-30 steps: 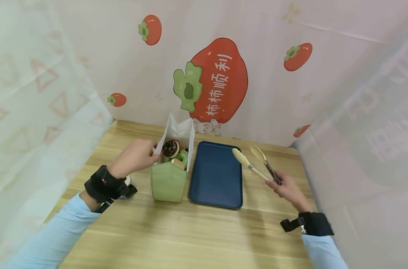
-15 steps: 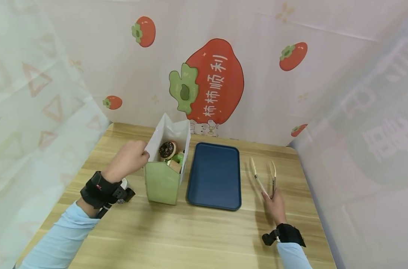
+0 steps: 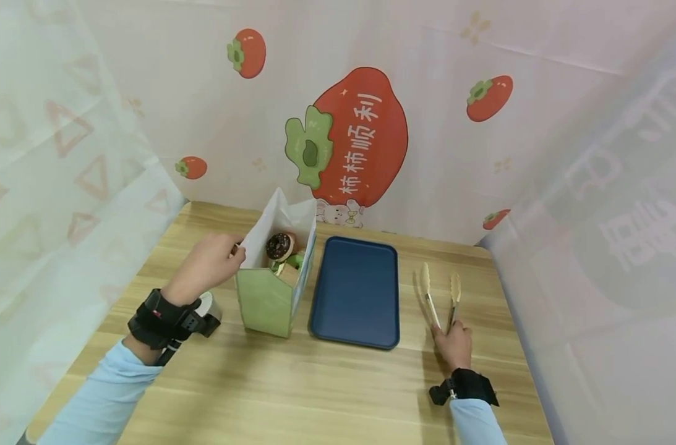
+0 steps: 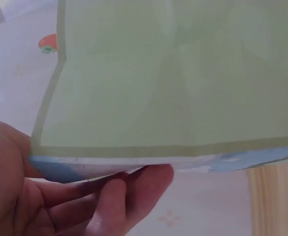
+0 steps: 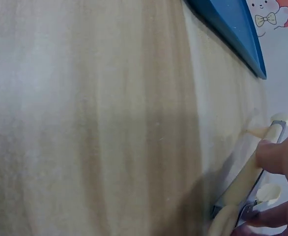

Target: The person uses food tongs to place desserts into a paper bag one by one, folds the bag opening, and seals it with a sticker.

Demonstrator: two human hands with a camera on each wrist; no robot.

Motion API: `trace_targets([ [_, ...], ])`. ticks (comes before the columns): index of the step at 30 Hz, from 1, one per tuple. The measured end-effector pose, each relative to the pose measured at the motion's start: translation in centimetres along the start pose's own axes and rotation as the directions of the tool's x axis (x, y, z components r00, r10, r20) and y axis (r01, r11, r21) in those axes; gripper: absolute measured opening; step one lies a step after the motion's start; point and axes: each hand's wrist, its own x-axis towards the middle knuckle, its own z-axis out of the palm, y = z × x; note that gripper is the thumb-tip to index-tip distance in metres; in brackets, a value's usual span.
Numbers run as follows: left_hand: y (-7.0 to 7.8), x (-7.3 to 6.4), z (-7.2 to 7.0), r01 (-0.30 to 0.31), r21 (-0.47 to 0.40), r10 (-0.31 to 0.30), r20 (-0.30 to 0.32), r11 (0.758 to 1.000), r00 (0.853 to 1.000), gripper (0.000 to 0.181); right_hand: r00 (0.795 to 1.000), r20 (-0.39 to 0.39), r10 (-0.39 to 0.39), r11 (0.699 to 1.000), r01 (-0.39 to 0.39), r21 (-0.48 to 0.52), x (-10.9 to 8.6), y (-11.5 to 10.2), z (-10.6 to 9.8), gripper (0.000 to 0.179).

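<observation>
A green paper bag [image 3: 265, 303] with a white inside stands upright and open-topped, left of the tray. Inside it show a chocolate donut [image 3: 280, 246], something green [image 3: 295, 261] and a bread-coloured piece [image 3: 286, 273]. My left hand [image 3: 206, 267] grips the bag's left upper edge; in the left wrist view its fingers [image 4: 151, 191] curl at the bag's side. On the right, my right hand [image 3: 454, 346] holds a pair of tongs [image 3: 430, 308] by the handles, low over the table. The tongs' cream tips are spread apart with nothing between them.
A dark blue tray [image 3: 355, 293] lies flat between the bag and the tongs, with nothing on it. A white round-topped object [image 3: 206, 306] sits partly behind the left wrist strap. Printed cloth walls [image 3: 427, 154] border the wooden table [image 3: 315, 395] at back and sides.
My right hand has moved down and left with the tongs, which now point away and lie lower, near the tabletop. My left hand and the bag have shifted slightly left in view.
</observation>
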Motion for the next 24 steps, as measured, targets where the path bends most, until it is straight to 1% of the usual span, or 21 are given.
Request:
trace_targets([
  [2, -0.1, -0.7, 0.2, 0.016, -0.051, -0.017, -0.013, 0.999, 1.0, 0.027, 1.0, 0.022, 0.016, 0.999, -0.015, -0.033, -0.2, -0.6, -0.4, 0.067],
  [4, -0.2, -1.5, 0.6, 0.044, -0.119, -0.048, -0.031, 0.992, 0.998, 0.037, 1.0, 0.004, -0.009, 0.998, 0.009, -0.055, -0.3, -1.4, -0.7, 0.07],
  [5, -0.2, -2.0, 0.8, 0.061, -0.156, -0.069, -0.041, 0.986, 0.997, 0.043, 0.999, -0.008, -0.036, 0.998, 0.035, -0.058, -0.3, -1.9, -0.8, 0.071],
  [7, -0.1, -2.9, 1.6, 0.089, -0.257, -0.107, -0.058, 0.962, 0.993, 0.051, 0.992, -0.034, -0.118, 0.992, 0.116, -0.047, -0.4, -3.4, -0.9, 0.074],
  [8, 0.0, -3.4, 2.1, 0.096, -0.299, -0.122, -0.069, 0.949, 0.99, 0.055, 0.985, -0.038, -0.171, 0.985, 0.17, -0.035, -0.5, -4.4, -0.9, 0.075],
  [9, 0.1, -3.9, 2.6, 0.098, -0.333, -0.134, -0.085, 0.938, 0.987, 0.06, 0.972, -0.04, -0.233, 0.972, 0.232, -0.027, -0.6, -5.6, -0.9, 0.077],
  [10, 0.2, -4.4, 3.1, 0.105, -0.352, -0.147, -0.096, 0.93, 0.984, 0.066, 0.955, -0.034, -0.293, 0.956, 0.293, -0.011, -0.6, -6.9, -0.8, 0.076],
  [11, 0.3, -4.8, 3.6, 0.107, -0.36, -0.156, -0.11, 0.927, 0.982, 0.073, 0.935, -0.026, -0.355, 0.935, 0.355, 0.008, -0.7, -8.5, -0.5, 0.076],
  [12, 0.4, -5.2, 4.2, 0.105, -0.367, -0.161, -0.125, 0.924, 0.979, 0.08, 0.906, -0.021, -0.423, 0.906, 0.423, 0.022, -0.7, -10.1, -0.2, 0.077],
  [14, 0.8, -5.9, 5.5, 0.106, -0.349, -0.172, -0.163, 0.931, 0.972, 0.095, 0.842, 0.008, -0.539, 0.841, 0.538, 0.055, -0.9, -13.6, 0.6, 0.078],
  [16, 1.3, -6.2, 6.7, 0.106, -0.335, -0.184, -0.209, 0.936, 0.961, 0.106, 0.781, 0.049, -0.623, 0.78, 0.615, 0.111, -1.2, -17.2, 1.7, 0.082],
  [18, 1.8, -6.4, 7.8, 0.093, -0.339, -0.187, -0.257, 0.936, 0.948, 0.117, 0.735, 0.096, -0.672, 0.737, 0.649, 0.187, -1.3, -20.6, 2.8, 0.087],
  [19, 2.1, -6.4, 8.3, 0.087, -0.34, -0.191, -0.284, 0.936, 0.94, 0.122, 0.72, 0.117, -0.684, 0.724, 0.649, 0.234, -1.4, -22.2, 3.4, 0.089],
  [20, 2.4, -6.4, 8.8, 0.077, -0.341, -0.19, -0.311, 0.937, 0.931, 0.126, 0.711, 0.134, -0.69, 0.716, 0.642, 0.276, -1.4, -23.6, 4.0, 0.091],
  [22, 2.9, -6.4, 9.7, 0.048, -0.342, -0.179, -0.364, 0.938, 0.914, 0.132, 0.691, 0.137, -0.71, 0.688, 0.638, 0.346, -1.2, -25.9, 5.1, 0.092],
  [23, 3.1, -6.3, 10.1, 0.037, -0.344, -0.178, -0.387, 0.938, 0.905, 0.135, 0.691, 0.137, -0.709, 0.684, 0.629, 0.368, -1.1, -26.9, 5.5, 0.092],
  [24, 3.2, -6.3, 10.4, 0.026, -0.348, -0.178, -0.411, 0.937, 0.894, 0.137, 0.687, 0.128, -0.715, 0.674, 0.628, 0.39, -1.0, -27.7, 5.9, 0.092],
])
